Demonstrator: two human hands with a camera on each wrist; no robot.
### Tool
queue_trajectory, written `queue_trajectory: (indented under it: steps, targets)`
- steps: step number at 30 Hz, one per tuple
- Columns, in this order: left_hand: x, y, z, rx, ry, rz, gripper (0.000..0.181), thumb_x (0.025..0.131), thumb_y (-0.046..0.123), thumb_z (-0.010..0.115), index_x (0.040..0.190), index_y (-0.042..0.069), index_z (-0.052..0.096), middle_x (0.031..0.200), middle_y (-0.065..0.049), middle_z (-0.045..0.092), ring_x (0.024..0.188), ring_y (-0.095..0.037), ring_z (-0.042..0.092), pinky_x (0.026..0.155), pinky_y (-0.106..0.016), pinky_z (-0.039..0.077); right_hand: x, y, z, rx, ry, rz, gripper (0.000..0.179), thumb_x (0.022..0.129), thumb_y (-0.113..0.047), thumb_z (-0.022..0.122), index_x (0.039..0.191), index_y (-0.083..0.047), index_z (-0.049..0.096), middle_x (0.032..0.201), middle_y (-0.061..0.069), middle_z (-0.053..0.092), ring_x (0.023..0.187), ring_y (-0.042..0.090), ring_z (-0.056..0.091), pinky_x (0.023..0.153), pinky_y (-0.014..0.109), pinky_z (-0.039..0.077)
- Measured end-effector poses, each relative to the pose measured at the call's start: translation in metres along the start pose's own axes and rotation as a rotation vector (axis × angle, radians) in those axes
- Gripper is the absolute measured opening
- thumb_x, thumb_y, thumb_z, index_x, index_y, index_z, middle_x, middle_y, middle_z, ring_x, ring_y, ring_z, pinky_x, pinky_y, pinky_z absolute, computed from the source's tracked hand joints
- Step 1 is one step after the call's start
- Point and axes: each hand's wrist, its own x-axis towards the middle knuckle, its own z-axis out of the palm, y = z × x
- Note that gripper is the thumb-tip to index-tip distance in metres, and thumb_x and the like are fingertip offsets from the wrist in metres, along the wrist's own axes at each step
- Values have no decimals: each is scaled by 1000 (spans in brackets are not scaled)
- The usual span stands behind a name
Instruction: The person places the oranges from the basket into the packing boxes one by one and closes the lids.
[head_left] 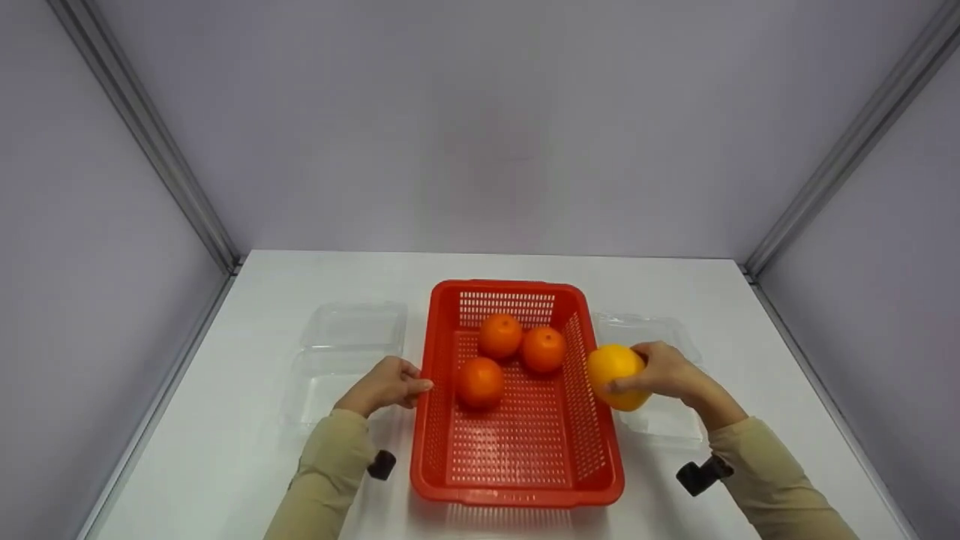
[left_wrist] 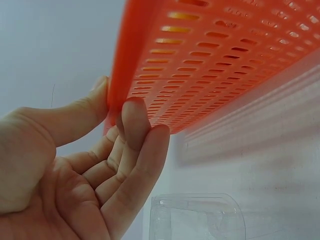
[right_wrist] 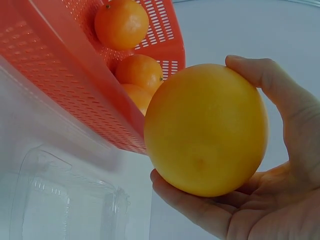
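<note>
A red perforated plastic basket point(head_left: 510, 457) stands mid-table with three oranges point(head_left: 481, 383) in its left and far part. My left hand point(head_left: 386, 384) pinches its left rim; in the left wrist view the thumb point(left_wrist: 80, 112) is on one side of the rim and fingers point(left_wrist: 150, 155) are on the other. My right hand point(head_left: 667, 369) grips a large round yellow fruit point(head_left: 616, 375) beside the basket's right rim. Seen from the right wrist, thumb and fingers hold the fruit point(right_wrist: 207, 130) from opposite sides. Whether the fruit touches the rim I cannot tell.
Clear plastic clamshell boxes lie with lids folded back, one left of the basket point(head_left: 352, 326) and one on the right point(head_left: 671, 420), partly hidden by my right hand. The white table point(head_left: 210, 450) is bounded by pale walls point(head_left: 487, 135) at the back and both sides.
</note>
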Motion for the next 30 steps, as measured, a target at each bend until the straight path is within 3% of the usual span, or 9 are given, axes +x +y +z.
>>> queue_trajectory:
  steps: [14,24,30]
  targets:
    - [2,-2,1,-12,15,-20,26,92,12,64,105,-10,60,88,-18,72,62,-9,62,76,-39,61,-2,10,-5,10,-2,4,63,74,-39,77,113,8,61,99,17,67,81,18,59,71,25,48]
    - [1,-1,1,-6,3,4,32,93,12,63,111,-14,57,93,-21,71,62,-9,61,71,-34,61,-7,16,-6,11,13,47,66,74,-35,75,117,12,58,101,19,67,83,19,60,71,25,48]
    - [2,-2,2,-8,18,1,28,92,11,64,106,-12,59,87,-17,71,60,-9,60,70,-34,61,-8,20,-6,11,21,51,65,74,-35,75,116,12,58,100,19,67,82,19,60,71,25,48]
